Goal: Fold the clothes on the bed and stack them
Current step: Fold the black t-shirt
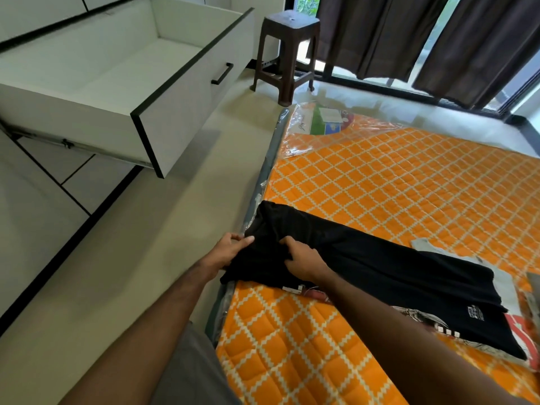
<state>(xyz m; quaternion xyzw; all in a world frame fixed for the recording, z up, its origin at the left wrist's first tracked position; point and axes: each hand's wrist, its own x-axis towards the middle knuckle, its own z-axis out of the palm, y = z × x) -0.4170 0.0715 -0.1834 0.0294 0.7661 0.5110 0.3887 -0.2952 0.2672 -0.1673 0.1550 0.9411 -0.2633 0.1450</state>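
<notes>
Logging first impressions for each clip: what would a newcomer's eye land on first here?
The orange diamond-patterned mattress fills the right side. At its near edge a long black garment lies with both hands on its left end: the left hand pinches the corner, the right hand bunches the cloth. An open white drawer juts out upper left.

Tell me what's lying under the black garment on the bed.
Under the black garment, a grey cloth sticks out at its far edge and a printed garment near its right end. How far these reach beneath is covered.

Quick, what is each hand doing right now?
Left hand: pinches the edge of the black cloth garment.
Right hand: fingers curled, gripping the same garment.
</notes>
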